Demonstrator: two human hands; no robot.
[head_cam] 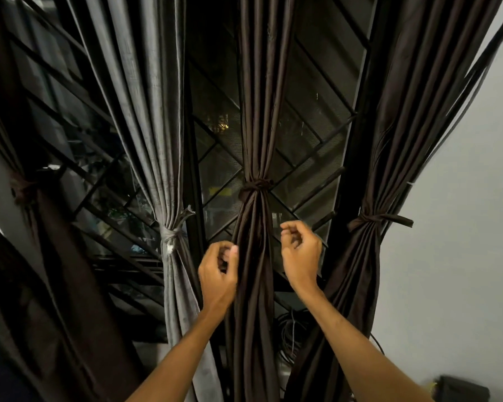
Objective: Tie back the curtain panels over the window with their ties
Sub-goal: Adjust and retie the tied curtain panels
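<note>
- Dim room, with a pale plaster wall [462,227] on the right and night showing beyond the window.
- Nearest, two bare forearms reach up and forward.
- Left hand [218,271]: fingers curled, thumb against the left edge of the centre panel [256,134]. Whether it pinches a fold I cannot tell.
- Right hand [299,253]: fingers loosely curled round nothing, just beside the same panel's right edge, not touching it.
- Centre panel: dark brown, smooth, slightly glossy cloth gathered into narrow vertical pleats.
- Above both hands, its tie [256,185] is a thin strip of matching cloth, knotted tight at the front.
- Risk: the slick fabric may let that knot creep down or loosen if the lower folds get tugged, and the cinch looks narrow.
- Grey panel [157,134]: matte, velvety, bound by a pale grey tie [170,235].
- Right brown panel [404,126]: cinched by a tie [381,219] with one flat end jutting sideways, which looks likely to slip.
- Farthest, a black metal grille [311,126] of diagonal bars backed by fine mesh.
</note>
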